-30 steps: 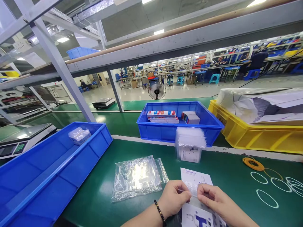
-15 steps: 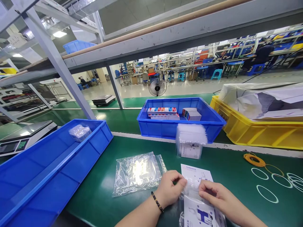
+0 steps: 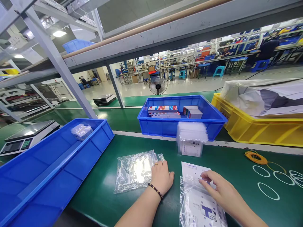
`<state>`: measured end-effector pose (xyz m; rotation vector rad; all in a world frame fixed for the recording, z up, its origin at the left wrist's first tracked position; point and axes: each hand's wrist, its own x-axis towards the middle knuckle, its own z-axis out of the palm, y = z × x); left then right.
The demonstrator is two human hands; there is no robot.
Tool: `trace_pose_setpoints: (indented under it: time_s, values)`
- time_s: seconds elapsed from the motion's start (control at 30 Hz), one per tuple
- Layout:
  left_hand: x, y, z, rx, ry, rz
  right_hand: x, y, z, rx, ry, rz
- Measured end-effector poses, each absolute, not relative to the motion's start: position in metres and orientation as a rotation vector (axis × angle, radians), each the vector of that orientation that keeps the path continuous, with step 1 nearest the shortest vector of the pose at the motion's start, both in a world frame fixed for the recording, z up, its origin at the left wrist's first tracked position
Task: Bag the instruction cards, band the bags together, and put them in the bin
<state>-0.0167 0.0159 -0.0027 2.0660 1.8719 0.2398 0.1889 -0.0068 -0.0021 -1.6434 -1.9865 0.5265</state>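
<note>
My left hand [image 3: 162, 177], with a dark beaded bracelet on its wrist, rests on the right edge of a stack of clear plastic bags [image 3: 134, 171]. Its thumb stands apart from the fingers, and the fingertips are partly hidden. Over a printed white leaflet [image 3: 189, 170] hovers my right hand [image 3: 216, 187], thumb and index finger a little apart. The leaflet pokes out at the top of a clear bag [image 3: 181, 201] that holds a white printed sheet [image 3: 203, 211] with a purple figure. Whether the right fingertips touch the bag I cannot tell.
Bagged white packs [image 3: 191, 138] stand against a blue bin [image 3: 156, 127] of printed boxes. A long blue bin [image 3: 78, 160] lies left, beside a scale [image 3: 28, 138]. To the right are a yellow bin [image 3: 265, 129], yellow bands [image 3: 255, 157] and several white rings [image 3: 268, 191].
My left hand has left the top of the bag with the leaflet and moved left onto the stacked clear bags. My right hand has stayed near the leaflet, its fingers slightly more apart.
</note>
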Motion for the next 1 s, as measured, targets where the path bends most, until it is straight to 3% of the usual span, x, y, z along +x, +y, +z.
trace_pose_setpoints:
  time_s: [0.13,0.43,0.67,0.8,1.0]
  values:
    - [-0.017,0.017,-0.002,2.092,1.719,0.269,0.185,-0.008,-0.001,-1.631,-1.973,0.552]
    - [-0.022,0.022,-0.002,2.055,1.836,0.131,0.184,-0.009,-0.006,-1.603,-1.959,0.590]
    - [-0.011,0.013,-0.008,1.730,1.506,0.789,0.164,-0.016,-0.002,-1.349,-1.969,0.787]
    - [0.000,0.005,-0.015,1.520,1.269,0.837,0.158,-0.014,-0.015,-1.394,-1.975,0.948]
    - [0.004,0.004,-0.015,1.318,1.153,0.734,0.164,-0.014,-0.053,-1.372,-2.032,0.559]
